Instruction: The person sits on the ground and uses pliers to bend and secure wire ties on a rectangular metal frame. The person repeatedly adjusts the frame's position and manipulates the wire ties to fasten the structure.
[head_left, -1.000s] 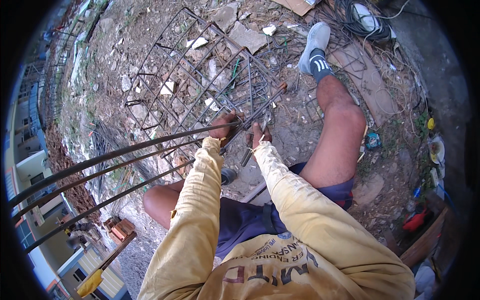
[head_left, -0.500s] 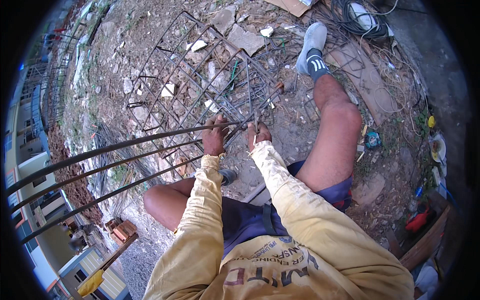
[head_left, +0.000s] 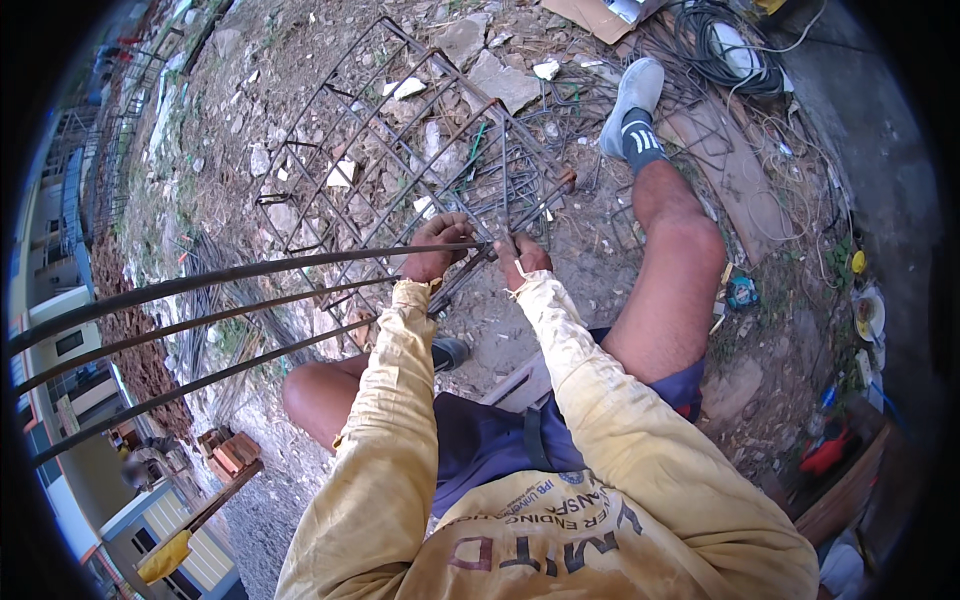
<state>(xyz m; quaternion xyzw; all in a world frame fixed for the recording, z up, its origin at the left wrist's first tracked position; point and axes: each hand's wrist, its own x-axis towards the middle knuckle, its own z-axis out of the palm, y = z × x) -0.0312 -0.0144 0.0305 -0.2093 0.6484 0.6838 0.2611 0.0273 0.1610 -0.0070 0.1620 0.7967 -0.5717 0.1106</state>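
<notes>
A cage of rusty steel bars (head_left: 365, 135) with square stirrups lies on the ground in front of me. Several long steel bars run in from the left to its near corner. The uppermost bar (head_left: 250, 268) crosses my left hand (head_left: 438, 245), whose fingers curl around it near its end. Close beside it, at the same corner, my right hand (head_left: 524, 262) is closed on a slim, pincer-like metal tool (head_left: 506, 222). Its jaws are too small to make out. A short pale strip sticks out by the right fingers.
Broken concrete pieces (head_left: 505, 80) and loose bent rods litter the ground beyond the cage. A coil of black cable (head_left: 705, 45) and a board (head_left: 735, 190) lie at the far right. Bricks (head_left: 233, 455) are stacked at the left. A teal tape measure (head_left: 742, 290) rests right of my knee.
My left hand has turned and slid slightly left, its fingers now curved over the bar's top. The right hand has shifted slightly right, with its tool tilted left. The whole view has shifted a little.
</notes>
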